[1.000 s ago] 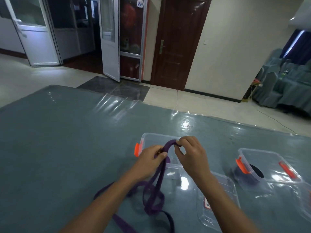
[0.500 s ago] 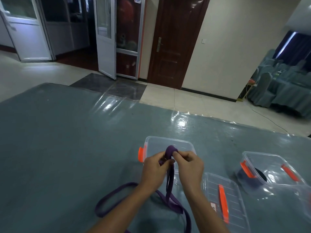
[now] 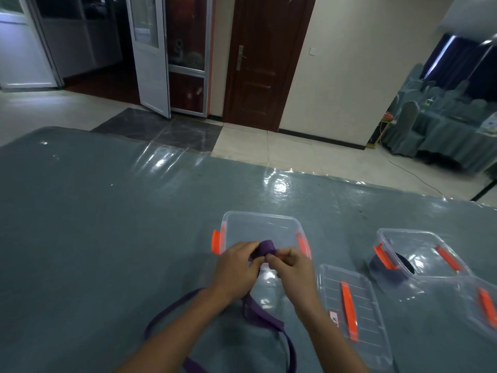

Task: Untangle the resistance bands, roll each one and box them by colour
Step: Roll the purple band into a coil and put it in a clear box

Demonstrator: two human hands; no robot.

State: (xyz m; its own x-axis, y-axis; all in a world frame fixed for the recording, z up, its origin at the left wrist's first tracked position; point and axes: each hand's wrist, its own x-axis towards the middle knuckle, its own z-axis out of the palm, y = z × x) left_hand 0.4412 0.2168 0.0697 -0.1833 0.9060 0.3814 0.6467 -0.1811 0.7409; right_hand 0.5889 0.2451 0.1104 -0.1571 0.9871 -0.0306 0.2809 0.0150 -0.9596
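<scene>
Fingers (image 3: pixel 251 255) of the left hand (image 3: pixel 235 269) and of the right hand (image 3: pixel 294 270) are curled and pinch a small roll of the purple band (image 3: pixel 266 247) between them. Its loose tail hangs below the fingers onto the table (image 3: pixel 107 224). Just behind the fingers stands a clear box (image 3: pixel 259 217), and the hands hide its near rim. Right of them lies a lid (image 3: pixel 329 289), and farther right is a second box (image 3: pixel 425 239) holding a dark roll (image 3: pixel 403 263).
</scene>
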